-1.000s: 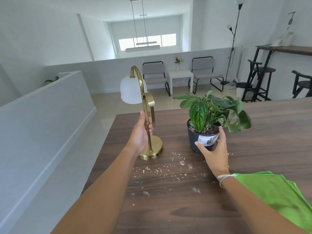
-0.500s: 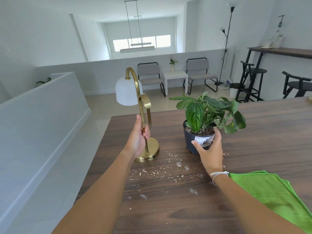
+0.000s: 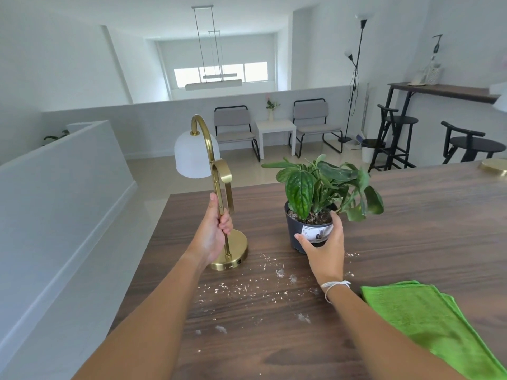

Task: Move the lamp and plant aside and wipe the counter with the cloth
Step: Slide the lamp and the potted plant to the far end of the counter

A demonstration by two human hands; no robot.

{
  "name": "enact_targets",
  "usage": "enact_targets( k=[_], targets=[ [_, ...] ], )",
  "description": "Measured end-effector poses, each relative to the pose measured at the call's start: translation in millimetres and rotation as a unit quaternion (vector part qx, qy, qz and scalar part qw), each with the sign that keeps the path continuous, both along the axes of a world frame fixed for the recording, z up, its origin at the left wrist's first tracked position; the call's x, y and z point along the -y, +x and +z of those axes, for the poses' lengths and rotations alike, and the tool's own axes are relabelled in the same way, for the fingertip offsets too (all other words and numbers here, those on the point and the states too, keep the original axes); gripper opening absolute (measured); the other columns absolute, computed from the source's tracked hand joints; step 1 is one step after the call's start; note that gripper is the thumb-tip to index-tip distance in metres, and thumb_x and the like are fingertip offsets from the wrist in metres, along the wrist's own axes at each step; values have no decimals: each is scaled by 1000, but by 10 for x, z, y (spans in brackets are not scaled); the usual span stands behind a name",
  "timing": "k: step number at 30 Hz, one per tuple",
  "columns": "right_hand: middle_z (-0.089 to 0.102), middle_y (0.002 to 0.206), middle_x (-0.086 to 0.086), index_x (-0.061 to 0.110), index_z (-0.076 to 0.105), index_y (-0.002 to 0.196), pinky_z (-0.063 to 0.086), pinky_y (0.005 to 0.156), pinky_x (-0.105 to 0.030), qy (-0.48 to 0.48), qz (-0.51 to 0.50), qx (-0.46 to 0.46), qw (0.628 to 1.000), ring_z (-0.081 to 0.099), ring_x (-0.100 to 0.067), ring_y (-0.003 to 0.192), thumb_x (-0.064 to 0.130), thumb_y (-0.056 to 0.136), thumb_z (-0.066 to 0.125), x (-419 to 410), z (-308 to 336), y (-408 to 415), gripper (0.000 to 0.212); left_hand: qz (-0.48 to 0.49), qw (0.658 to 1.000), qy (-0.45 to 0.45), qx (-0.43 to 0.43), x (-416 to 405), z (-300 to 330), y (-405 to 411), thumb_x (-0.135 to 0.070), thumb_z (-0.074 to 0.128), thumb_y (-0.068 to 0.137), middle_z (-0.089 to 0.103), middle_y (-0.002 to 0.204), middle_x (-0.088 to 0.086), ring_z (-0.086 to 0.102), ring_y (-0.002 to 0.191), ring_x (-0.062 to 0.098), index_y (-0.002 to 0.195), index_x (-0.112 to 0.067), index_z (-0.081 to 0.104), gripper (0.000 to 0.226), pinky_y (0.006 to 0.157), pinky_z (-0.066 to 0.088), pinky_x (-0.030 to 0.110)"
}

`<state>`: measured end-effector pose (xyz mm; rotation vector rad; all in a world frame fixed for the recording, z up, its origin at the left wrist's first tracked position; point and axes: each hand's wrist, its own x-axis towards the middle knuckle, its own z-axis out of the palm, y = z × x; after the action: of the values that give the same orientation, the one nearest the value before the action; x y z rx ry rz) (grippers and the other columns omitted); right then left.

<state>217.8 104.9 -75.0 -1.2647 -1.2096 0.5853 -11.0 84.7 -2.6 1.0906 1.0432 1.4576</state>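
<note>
A brass lamp (image 3: 216,185) with a white shade stands near the left edge of the dark wooden counter (image 3: 411,223). My left hand (image 3: 215,231) is shut around its thin stem, just above the round base. To its right a leafy plant in a dark pot (image 3: 310,226) rests on the counter, and my right hand (image 3: 325,250) wraps the pot's front right side. A folded green cloth (image 3: 428,322) lies at the near right. White crumbs (image 3: 247,286) are scattered on the wood in front of lamp and pot.
The counter's left edge drops to the floor beside a low white wall (image 3: 63,204). Another brass base (image 3: 493,167) sits at the far right edge. Beyond the counter stand chairs (image 3: 236,127), a small white table (image 3: 275,130) and black stools (image 3: 472,144).
Both hands keep the same holds on the lamp stem and the pot. Only the view has shifted slightly; lamp and plant stay in place on the counter.
</note>
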Motion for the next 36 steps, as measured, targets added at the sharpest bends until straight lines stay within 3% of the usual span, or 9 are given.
enact_targets(
  k=[5, 12, 17, 23, 29, 36],
  targets=[
    [39, 142, 4, 29, 32, 134, 29, 99, -22, 1, -14, 5, 1000, 32, 3, 119, 28, 66, 82, -12, 2, -18, 85, -7, 1000, 2, 15, -41, -9, -24, -71, 43, 73, 25, 52, -10, 25, 48, 10, 81, -32, 48, 40, 63, 26, 27],
    [44, 137, 1, 27, 36, 130, 34, 98, -25, 11, -17, 16, 1000, 43, -14, 124, 27, 64, 83, -65, -11, 25, 81, -30, 1000, 2, -5, -100, 49, 37, -79, 46, 65, 25, 50, -9, 26, 47, 10, 56, -45, 60, 37, 64, 26, 30],
    [48, 123, 2, 24, 40, 123, 40, 87, -27, 8, -16, 21, 1000, 46, -10, 105, 25, 65, 82, -120, -8, 9, 72, -33, 999, 4, 18, -205, 145, 12, -78, 53, 62, 25, 52, -8, 25, 48, 11, 79, -37, 54, 44, 63, 26, 28],
    [50, 119, -5, 17, 40, 120, 45, 90, -35, 4, -13, -1, 1000, 51, -21, 108, 25, 65, 83, -284, 24, -61, 70, -40, 999, 14, 30, -393, 289, -19, -72, 50, 68, 26, 52, -8, 21, 51, 11, 101, -43, 54, 44, 60, 26, 25],
    [53, 118, -3, 25, 40, 115, 48, 90, -38, 6, 9, -10, 1000, 54, -22, 106, 26, 63, 83, -544, 131, -185, 68, -30, 999, 23, 3, -617, 314, -162, -72, 50, 67, 27, 51, -9, 25, 49, 10, 77, -42, 52, 32, 62, 26, 26],
    [55, 115, 1, 27, 41, 112, 47, 86, -30, 3, 41, -2, 999, 55, -17, 102, 27, 62, 83, -949, 275, -444, 66, -31, 999, 28, -26, -993, 364, -402, -70, 45, 72, 29, 51, -8, 24, 51, 10, 92, -40, 45, 35, 63, 26, 26]
  ],
)
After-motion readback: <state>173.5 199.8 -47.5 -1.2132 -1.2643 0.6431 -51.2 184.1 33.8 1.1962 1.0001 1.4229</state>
